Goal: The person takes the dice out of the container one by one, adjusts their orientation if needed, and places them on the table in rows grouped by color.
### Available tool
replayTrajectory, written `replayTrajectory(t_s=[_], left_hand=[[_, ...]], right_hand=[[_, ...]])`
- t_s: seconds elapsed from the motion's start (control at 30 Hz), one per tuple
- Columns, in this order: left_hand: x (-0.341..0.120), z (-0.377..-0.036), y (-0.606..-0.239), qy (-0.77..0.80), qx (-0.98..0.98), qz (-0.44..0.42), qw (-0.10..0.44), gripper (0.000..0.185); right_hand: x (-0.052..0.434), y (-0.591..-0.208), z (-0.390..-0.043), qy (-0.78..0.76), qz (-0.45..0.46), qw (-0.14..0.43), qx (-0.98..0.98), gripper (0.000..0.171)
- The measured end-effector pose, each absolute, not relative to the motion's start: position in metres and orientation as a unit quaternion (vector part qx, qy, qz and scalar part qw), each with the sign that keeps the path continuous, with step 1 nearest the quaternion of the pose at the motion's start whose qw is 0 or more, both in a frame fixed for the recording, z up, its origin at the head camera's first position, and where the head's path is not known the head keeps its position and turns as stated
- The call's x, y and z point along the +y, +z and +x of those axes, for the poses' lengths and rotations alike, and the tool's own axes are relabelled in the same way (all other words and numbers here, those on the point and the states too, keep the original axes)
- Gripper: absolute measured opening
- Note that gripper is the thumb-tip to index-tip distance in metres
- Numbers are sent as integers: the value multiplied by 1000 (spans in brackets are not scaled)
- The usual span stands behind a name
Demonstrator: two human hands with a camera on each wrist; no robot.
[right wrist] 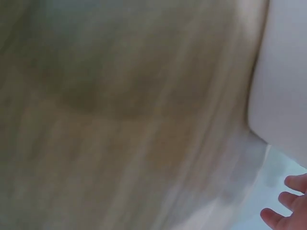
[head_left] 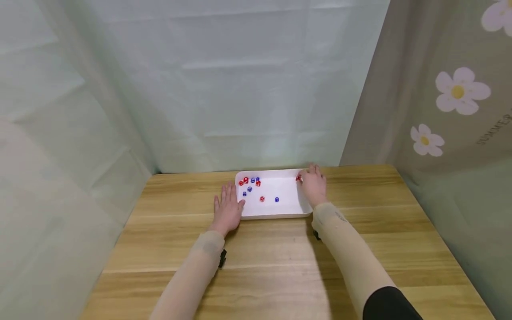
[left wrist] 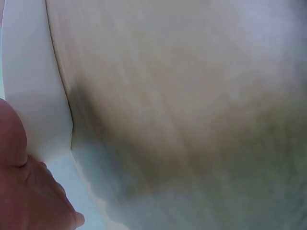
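So the right hand (head_left: 314, 184) is up at the right end of the tray (head_left: 280, 186), with its thumb side right by a red die (head_left: 298, 178) near the far corner. Honestly can't tell if it's pinching that die or just touching it, the hand covers too much. The other fingers point away from the person, out past the far edge, and the right wrist cam only catches a few fingertips, slightly bent.

The left hand (head_left: 228, 212) is easier to read: nothing in its grip, fingers pretty straight and a bit spread beside the tray's left end, thumb stuck out against the near left corner. Both arms reach straight forward and lean in toward each other, beige sleeves (head_left: 356, 253) down to the wrists, plus a black band (head_left: 390, 304) high on the right one.

Rest of the dice are inside the tray too. A loose bunch of red and blue ones (head_left: 250, 189) sits at the left end, then one red die (head_left: 262, 199) and one blue die (head_left: 277, 199) nearer the middle, toward the front wall.

The tray's white and shallow, lying at the far side of a wooden table (head_left: 260, 275). Behind that hangs a pale curtain (head_left: 248, 89), with a brownish flower-print cloth (head_left: 400, 66) on the right.
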State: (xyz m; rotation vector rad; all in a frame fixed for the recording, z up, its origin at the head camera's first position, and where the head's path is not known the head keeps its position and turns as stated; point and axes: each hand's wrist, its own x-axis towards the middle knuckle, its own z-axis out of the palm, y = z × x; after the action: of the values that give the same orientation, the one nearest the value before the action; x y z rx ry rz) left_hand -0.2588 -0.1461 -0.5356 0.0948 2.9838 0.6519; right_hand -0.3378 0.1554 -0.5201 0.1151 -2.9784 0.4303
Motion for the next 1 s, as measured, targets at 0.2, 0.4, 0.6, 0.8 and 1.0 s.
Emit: replayTrajectory(t_s=[0.2,0.4,0.6,0.8,1.0], left_hand=[[-146,-260,-533,213,975,27,48,74],[-147,-258,-529,207,976,25,56,75],[-148,-256,-529,205,976,23,61,77],[-148,-256,-527,201,978,26,52,76],[-148,-258,-531,211,976,25,55,75]], right_hand=[[153,-522,-341,154,15,51,-987,20],[153,-527,-342,161,10,51,-986,23],[153,-529,-340,170,15,57,-984,19],[152,-529,-341,174,15,63,-983,20],[151,-528,-340,172,12,65,-983,21]])
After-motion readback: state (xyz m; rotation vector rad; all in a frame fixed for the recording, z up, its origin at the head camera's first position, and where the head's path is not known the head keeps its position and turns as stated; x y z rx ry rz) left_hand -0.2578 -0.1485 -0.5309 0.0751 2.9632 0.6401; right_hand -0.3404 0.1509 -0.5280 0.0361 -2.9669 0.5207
